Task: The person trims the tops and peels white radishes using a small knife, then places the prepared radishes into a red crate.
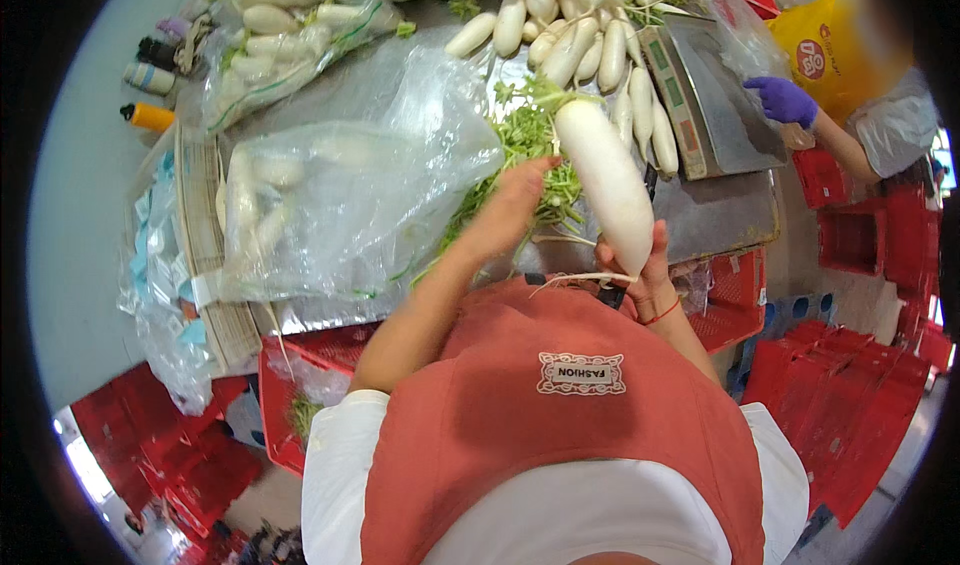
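A large white radish (606, 182) slants across the front of the metal table, green stem stubs at its far end and a thin root at its near end. My right hand (646, 265) grips its lower end from beneath. To its left, my blurred left hand (511, 208) is over cut radish greens (525, 133), fingers pointing towards the radish. Whether it holds anything is hidden. Left of that hand lies a clear plastic bag (360, 205) with white radishes inside. A dark object (611, 292) beside my right palm is mostly covered.
More white radishes (574, 47) are heaped at the back, beside a flat-topped scale (720, 99). Another bag of radishes (300, 47) lies back left. A person's purple-gloved hand (784, 101) is at right. Red crates (731, 295) stand under the table's front edge.
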Tool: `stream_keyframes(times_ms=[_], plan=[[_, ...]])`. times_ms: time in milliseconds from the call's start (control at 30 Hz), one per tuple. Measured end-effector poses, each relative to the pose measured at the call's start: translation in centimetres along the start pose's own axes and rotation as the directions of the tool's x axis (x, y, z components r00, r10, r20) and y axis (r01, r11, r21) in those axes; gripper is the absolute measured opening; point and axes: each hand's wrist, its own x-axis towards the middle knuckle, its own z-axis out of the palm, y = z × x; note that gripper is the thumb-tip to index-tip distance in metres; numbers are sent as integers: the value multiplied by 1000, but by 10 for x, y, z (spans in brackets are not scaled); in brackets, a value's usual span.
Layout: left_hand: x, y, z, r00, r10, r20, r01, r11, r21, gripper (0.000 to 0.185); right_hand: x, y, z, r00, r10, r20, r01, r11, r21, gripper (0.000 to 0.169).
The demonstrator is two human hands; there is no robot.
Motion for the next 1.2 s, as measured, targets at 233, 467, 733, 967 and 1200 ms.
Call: stream_keyframes(times_ms=[233,467,733,967,1200], plan=[[-83,2,-69,984,-152,-94,68,804,-591,43,47,22,17,896,30,-442,-191,927,-324,69],[-37,-15,-21,918,-324,-227,-177,177,-968,53,75,25,35,993,115,-14,-48,298,-953,63],[-70,27,-46,733,-288,-616,-606,133,-784,79,96,11,67,981,191,-17,-35,89,-995,47],[-6,14,6,940,109,-324,-317,-81,-945,27,54,-16,63,936,-261,-235,-111,416,-903,16],[-12,46,-20,932,-173,-318,-304,104,-947,64,68,-51,80,874,-481,-73,60,254,-965,21]])
